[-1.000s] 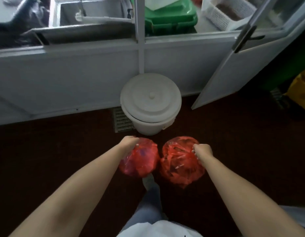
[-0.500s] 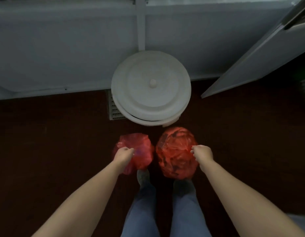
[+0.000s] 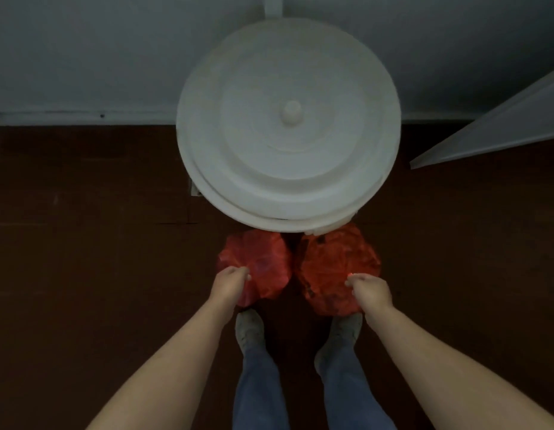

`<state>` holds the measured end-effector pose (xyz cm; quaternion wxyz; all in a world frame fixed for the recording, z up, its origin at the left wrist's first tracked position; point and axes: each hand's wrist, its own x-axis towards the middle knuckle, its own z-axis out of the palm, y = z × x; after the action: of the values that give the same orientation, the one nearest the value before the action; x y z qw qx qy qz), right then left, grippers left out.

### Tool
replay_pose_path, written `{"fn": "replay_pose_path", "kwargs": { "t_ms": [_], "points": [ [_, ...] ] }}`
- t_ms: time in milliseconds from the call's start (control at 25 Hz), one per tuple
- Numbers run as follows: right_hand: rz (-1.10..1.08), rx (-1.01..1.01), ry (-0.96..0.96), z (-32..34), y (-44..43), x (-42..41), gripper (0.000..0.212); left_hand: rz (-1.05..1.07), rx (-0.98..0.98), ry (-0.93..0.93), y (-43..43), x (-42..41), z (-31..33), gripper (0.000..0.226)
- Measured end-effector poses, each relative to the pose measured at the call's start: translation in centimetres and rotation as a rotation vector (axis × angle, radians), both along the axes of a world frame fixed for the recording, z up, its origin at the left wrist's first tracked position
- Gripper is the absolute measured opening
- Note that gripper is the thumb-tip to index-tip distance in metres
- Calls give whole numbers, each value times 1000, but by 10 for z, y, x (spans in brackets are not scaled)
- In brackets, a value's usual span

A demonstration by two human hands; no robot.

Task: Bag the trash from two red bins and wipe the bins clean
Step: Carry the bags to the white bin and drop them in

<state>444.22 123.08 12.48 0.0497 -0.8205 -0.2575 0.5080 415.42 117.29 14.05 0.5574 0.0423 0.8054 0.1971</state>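
White round lidded bucket (image 3: 288, 125) by pale wall (image 3: 83, 57), dark brown floor (image 3: 83, 243), door panel (image 3: 502, 131) at right

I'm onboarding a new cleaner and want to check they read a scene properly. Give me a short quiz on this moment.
1. What do the left hand and right hand each grip? A) a red bag B) a cloth C) nothing
2. True or false: the lid sits on the white bucket.
3. Fill in: both bags hang between the bucket and the person's ___.
Key: 1 A, the left red bag and right red bag; 2 true; 3 shoes.
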Motion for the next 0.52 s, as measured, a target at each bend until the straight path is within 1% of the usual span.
{"fn": "replay_pose_path", "kwargs": {
  "t_ms": [160, 320, 440, 520],
  "points": [
    [80, 0, -39, -55, 16, 11, 12, -7, -1, 41, 5, 18, -48, 19],
    [189, -1, -127, -90, 24, 25, 20, -45, -12, 81, 7, 24, -79, 13],
    [181, -14, -143, -100, 23, 34, 26, -148, -45, 150, 4, 25, -89, 14],
    [167, -6, -127, -100, 20, 36, 33, -214, -80, 177, 1, 23, -88, 19]
  ]
}}
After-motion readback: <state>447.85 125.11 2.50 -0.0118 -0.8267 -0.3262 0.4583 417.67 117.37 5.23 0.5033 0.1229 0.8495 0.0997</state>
